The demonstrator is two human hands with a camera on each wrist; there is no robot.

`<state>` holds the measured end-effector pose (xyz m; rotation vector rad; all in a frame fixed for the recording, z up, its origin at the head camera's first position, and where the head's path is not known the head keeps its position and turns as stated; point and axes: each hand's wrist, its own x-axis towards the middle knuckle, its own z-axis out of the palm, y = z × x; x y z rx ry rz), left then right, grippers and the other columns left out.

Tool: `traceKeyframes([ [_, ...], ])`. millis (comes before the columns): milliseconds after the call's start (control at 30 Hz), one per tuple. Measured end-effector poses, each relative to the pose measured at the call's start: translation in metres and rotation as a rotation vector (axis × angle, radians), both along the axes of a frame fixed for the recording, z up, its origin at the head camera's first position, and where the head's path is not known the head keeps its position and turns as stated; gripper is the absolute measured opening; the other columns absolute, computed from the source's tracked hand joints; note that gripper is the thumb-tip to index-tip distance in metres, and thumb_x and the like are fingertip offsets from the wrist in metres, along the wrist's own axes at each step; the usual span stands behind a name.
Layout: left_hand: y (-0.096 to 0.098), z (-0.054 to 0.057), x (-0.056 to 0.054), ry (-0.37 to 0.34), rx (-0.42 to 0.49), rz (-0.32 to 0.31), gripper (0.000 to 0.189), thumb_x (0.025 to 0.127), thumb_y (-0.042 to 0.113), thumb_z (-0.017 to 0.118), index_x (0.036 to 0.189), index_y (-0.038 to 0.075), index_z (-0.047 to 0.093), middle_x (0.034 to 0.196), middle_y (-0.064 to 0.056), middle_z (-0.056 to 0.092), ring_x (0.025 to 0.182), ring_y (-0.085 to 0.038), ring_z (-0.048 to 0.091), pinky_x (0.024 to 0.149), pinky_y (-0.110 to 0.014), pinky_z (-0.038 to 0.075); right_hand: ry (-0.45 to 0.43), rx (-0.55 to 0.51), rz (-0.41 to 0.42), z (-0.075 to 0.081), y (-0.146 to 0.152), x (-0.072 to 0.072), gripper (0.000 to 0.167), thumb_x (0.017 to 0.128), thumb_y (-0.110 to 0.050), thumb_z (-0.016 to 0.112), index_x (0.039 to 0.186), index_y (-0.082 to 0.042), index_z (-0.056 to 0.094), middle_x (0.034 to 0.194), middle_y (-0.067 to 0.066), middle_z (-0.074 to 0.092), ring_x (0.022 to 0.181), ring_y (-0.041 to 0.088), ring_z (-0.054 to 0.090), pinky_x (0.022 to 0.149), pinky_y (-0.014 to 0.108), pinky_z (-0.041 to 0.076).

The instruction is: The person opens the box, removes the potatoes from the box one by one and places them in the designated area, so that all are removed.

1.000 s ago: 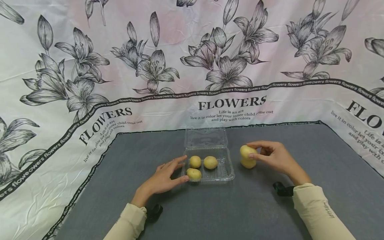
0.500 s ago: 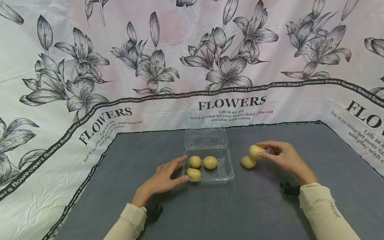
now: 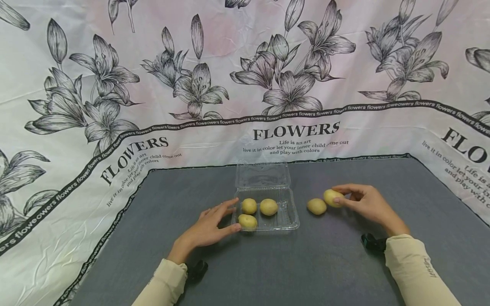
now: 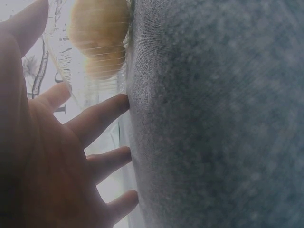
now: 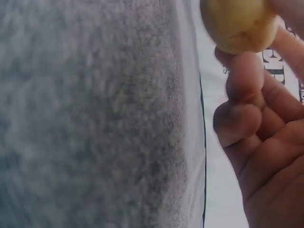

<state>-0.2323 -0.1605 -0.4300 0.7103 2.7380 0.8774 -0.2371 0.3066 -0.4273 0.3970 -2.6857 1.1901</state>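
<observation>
Between thumb and fingers my right hand [image 3: 363, 202] pinches a small yellow potato [image 3: 332, 198], close over the table and beside another potato [image 3: 317, 206]. The right wrist view shows the pinched potato [image 5: 240, 23] at the top, with the other fingers curled below it. My left hand [image 3: 210, 225] has its fingers spread and touches the left side of a clear plastic clamshell box [image 3: 285, 225]. Three potatoes [image 3: 269, 207] sit inside that box, toward its left and middle. Through its ribbed wall, potatoes [image 4: 100, 28] show in the left wrist view.
The box's clear lid [image 3: 263, 175] is folded back toward the curtain. A grey cloth covers the table [image 3: 291, 267]. Behind and along the sides hangs a white curtain [image 3: 214, 144] printed with flowers and lettering.
My right hand has carried its potato from above the other one to the right, then lowered it beside it. The left hand and the box have stayed in place.
</observation>
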Motion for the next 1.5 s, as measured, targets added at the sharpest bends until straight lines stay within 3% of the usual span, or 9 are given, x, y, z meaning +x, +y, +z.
traceKeyframes([
  [267, -0.0001, 0.0005, -0.0001, -0.005, -0.008, 0.000, 0.081, 0.095, 0.065, 0.060, 0.162, 0.037, 0.024, 0.158, 0.002, 0.048, 0.151, -0.023, 0.039, 0.121, -0.067, 0.011, -0.051, -0.018, 0.026, -0.0044, 0.0048, 0.0006, 0.038, 0.095, -0.028, 0.075, 0.127, -0.008, 0.072, 0.114, 0.018, 0.072, 0.062, 0.018, 0.063, 0.055, 0.028, 0.049],
  [1167, -0.0006, 0.0001, 0.0001, -0.016, 0.005, 0.001, 0.081, 0.094, 0.065, 0.061, 0.162, 0.038, 0.024, 0.158, 0.004, 0.047, 0.150, -0.020, 0.039, 0.121, -0.068, 0.010, -0.150, 0.011, 0.091, -0.0032, 0.0099, 0.0020, 0.050, 0.094, -0.024, 0.076, 0.138, -0.005, 0.063, 0.131, 0.025, 0.065, 0.070, 0.011, 0.064, 0.060, 0.028, 0.053],
  [1500, -0.0004, -0.0003, 0.0006, -0.010, -0.005, 0.008, 0.082, 0.094, 0.066, 0.060, 0.162, 0.037, 0.024, 0.159, 0.004, 0.046, 0.151, -0.021, 0.039, 0.121, -0.068, 0.011, -0.123, 0.031, 0.055, 0.0014, 0.0090, 0.0033, 0.049, 0.094, -0.029, 0.076, 0.137, -0.008, 0.065, 0.126, 0.021, 0.068, 0.068, 0.013, 0.063, 0.059, 0.027, 0.048],
])
